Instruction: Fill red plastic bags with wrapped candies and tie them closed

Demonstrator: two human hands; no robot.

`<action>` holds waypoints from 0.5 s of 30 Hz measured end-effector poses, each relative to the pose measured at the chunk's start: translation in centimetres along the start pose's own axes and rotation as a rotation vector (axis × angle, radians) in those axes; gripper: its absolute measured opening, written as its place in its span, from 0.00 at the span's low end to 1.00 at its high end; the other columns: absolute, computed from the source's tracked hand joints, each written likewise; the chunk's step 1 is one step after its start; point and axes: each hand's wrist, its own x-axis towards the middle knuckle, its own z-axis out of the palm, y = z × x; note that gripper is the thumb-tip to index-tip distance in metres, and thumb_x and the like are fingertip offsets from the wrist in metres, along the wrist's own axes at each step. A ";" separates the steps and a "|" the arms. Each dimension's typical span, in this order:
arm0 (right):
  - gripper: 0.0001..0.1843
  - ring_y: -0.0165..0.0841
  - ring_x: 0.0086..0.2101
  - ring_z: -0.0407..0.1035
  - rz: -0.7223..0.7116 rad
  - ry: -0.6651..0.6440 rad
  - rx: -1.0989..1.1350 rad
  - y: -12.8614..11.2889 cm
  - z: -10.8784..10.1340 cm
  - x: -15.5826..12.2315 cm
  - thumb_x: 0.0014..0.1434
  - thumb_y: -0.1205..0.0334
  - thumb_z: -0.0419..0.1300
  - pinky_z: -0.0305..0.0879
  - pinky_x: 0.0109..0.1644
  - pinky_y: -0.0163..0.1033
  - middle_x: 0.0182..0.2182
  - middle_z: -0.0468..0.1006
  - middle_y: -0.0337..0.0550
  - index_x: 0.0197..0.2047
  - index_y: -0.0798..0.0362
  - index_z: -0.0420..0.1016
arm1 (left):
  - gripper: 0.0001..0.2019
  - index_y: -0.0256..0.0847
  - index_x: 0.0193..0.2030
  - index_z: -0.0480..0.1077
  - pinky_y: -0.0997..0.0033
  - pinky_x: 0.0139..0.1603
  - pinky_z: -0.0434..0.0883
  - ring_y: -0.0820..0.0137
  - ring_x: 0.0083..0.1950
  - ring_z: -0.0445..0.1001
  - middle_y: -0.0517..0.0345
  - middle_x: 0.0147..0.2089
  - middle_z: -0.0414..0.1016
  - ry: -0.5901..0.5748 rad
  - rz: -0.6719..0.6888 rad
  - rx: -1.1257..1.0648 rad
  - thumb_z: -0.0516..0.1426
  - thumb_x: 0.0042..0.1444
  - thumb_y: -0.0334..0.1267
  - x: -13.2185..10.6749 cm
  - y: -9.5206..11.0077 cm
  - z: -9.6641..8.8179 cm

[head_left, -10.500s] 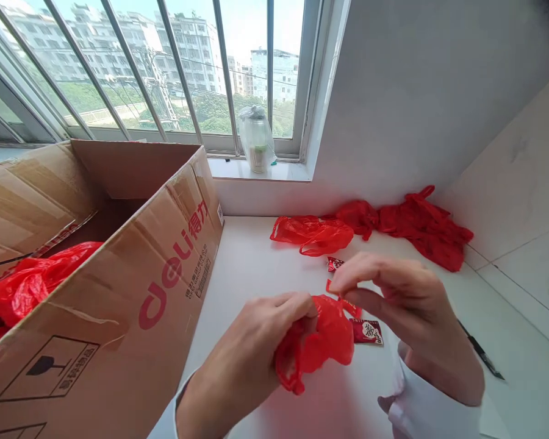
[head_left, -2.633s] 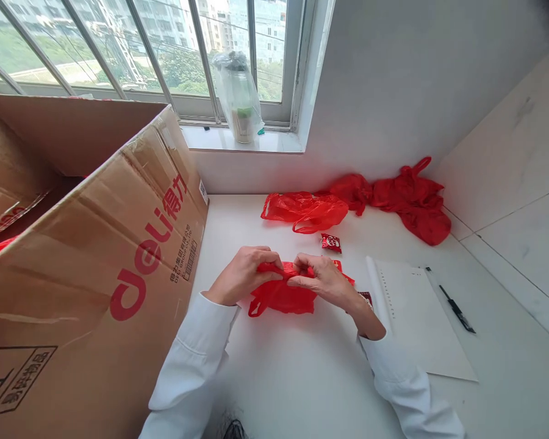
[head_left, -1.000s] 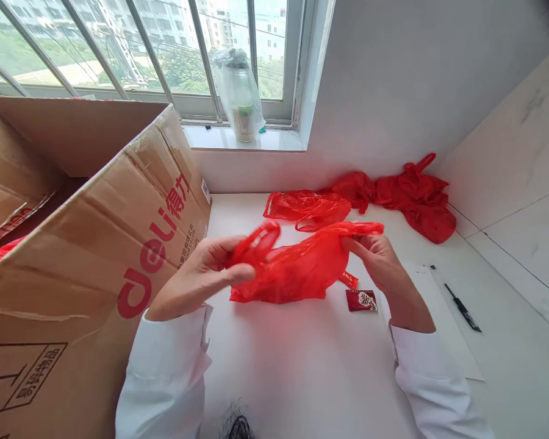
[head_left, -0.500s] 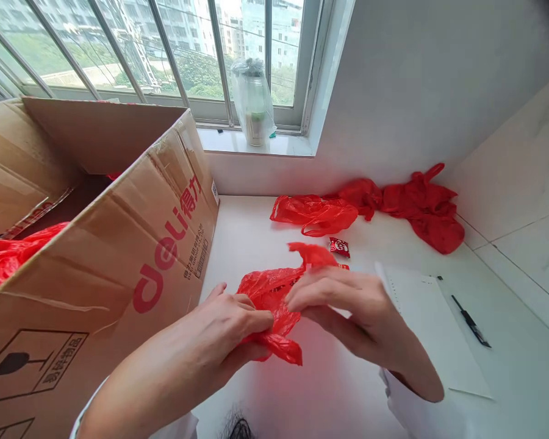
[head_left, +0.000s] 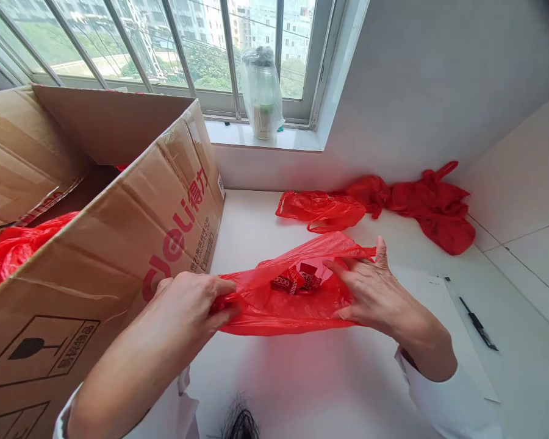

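A thin red plastic bag (head_left: 283, 308) is stretched wide over the white tabletop (head_left: 311, 384) between both hands. My left hand (head_left: 190, 305) pinches its left edge with fingers closed. My right hand (head_left: 370, 292) holds the right side, thumb up and fingers curled into the bag's mouth. Small red packets (head_left: 297, 280) show through the opening, inside or just behind the bag. Both sleeves are white.
A big open cardboard box (head_left: 119, 244) with red bags (head_left: 13, 250) inside stands at the left. More red bags (head_left: 322, 210) and a heap (head_left: 434, 204) lie by the wall. A paper sheet (head_left: 443, 317) and black pen (head_left: 478, 323) lie right. A wrapped jar (head_left: 261, 97) sits on the sill.
The bag was bunched between both hands half a second ago. Now it is pulled apart and spread wide, with my right hand moved to the right and the mouth held open.
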 end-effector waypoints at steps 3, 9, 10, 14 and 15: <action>0.35 0.43 0.40 0.70 0.020 -0.026 0.009 0.3 0.2 -0.2 0.43 0.48 0.68 0.15 0.61 0.72 0.36 0.75 0.43 0.54 0.48 0.68 | 0.13 0.42 0.17 0.57 0.68 0.23 0.45 0.72 0.19 0.56 0.63 0.17 0.58 -0.080 -0.092 0.314 0.55 0.49 0.38 -0.6 0.7 0.1; 0.30 0.46 0.47 0.67 0.054 -0.063 0.075 0.1 0.6 0.0 0.42 0.50 0.68 0.16 0.60 0.72 0.46 0.71 0.49 0.49 0.48 0.70 | 0.07 0.47 0.39 0.70 0.63 0.34 0.66 0.59 0.40 0.69 0.54 0.41 0.72 0.162 0.186 0.277 0.58 0.52 0.39 -1.5 4.9 0.5; 0.29 0.46 0.48 0.66 0.061 -0.090 0.094 -0.1 0.6 0.1 0.42 0.51 0.68 0.16 0.60 0.73 0.47 0.70 0.49 0.49 0.47 0.70 | 0.05 0.46 0.38 0.70 0.62 0.36 0.67 0.59 0.42 0.68 0.54 0.41 0.71 0.169 0.278 0.259 0.58 0.53 0.37 -1.2 5.9 0.5; 0.31 0.45 0.49 0.64 0.067 -0.167 0.135 -0.7 1.0 0.5 0.44 0.51 0.66 0.17 0.60 0.73 0.48 0.69 0.46 0.53 0.44 0.68 | 0.12 0.42 0.37 0.70 0.63 0.45 0.67 0.61 0.51 0.63 0.55 0.42 0.70 0.069 0.497 0.213 0.48 0.62 0.27 1.3 8.9 1.8; 0.31 0.45 0.50 0.64 0.060 -0.170 0.134 -0.7 1.1 0.5 0.45 0.50 0.66 0.17 0.60 0.73 0.49 0.69 0.46 0.53 0.44 0.68 | 0.12 0.42 0.35 0.69 0.63 0.45 0.67 0.62 0.51 0.62 0.56 0.40 0.70 0.007 0.496 0.235 0.47 0.63 0.27 2.1 9.2 2.4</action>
